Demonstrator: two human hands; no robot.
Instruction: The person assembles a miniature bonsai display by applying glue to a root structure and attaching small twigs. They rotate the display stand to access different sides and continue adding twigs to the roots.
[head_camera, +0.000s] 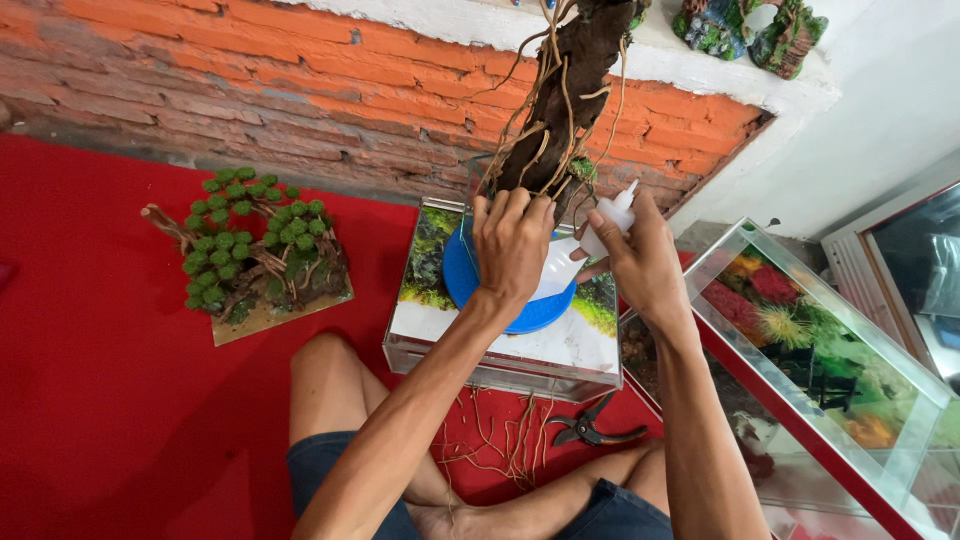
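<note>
A small glass tank sits on the red floor covering against the brick wall. To its left lies one finished model tree with green tufts; to its right, one larger glass aquarium; just in front of it, one pair of black cutters among loose root scraps. On the tank rests one blue disc bearing the dark driftwood trunk, laced with tan roots. The left hand grips the trunk's base; the right hand clasps one white squeeze bottle, nozzle beside the trunk.

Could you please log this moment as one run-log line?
left hand: grips driftwood trunk | right hand: holds white squeeze bottle at trunk | under: blue disc on glass tank
</note>
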